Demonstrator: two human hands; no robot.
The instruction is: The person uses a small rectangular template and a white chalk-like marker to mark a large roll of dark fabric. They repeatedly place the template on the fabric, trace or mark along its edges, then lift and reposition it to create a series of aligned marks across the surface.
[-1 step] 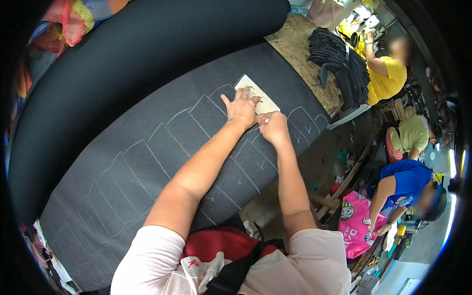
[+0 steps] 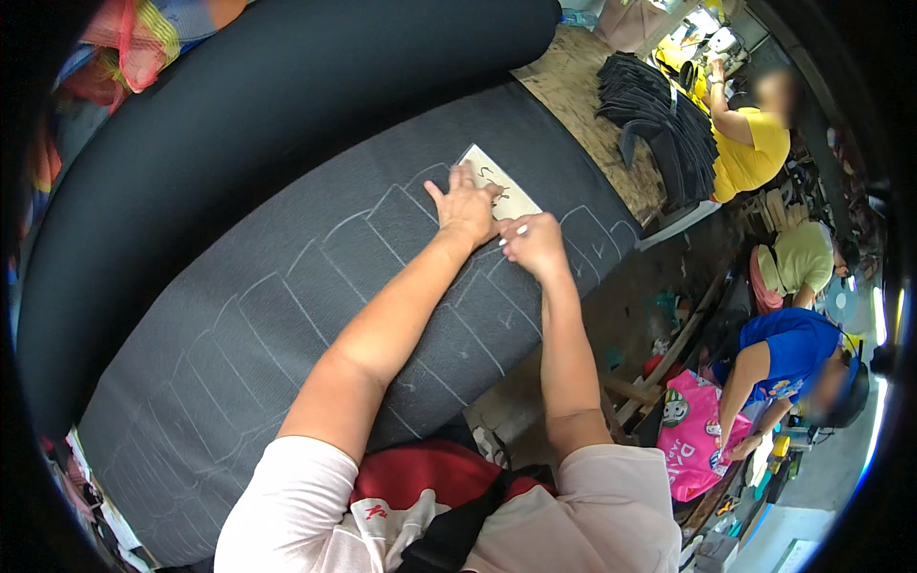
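At the upper middle, the left hand [image 2: 465,210] presses wide open on the pale card [image 2: 520,201]. The right hand [image 2: 536,243] pinches a small white thing [image 2: 522,230], maybe chalk. Probably tracing; next needs a still card.

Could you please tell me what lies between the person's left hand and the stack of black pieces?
In the head view, from the left hand to the stack: the pale card, then dark fabric, then brown tabletop.
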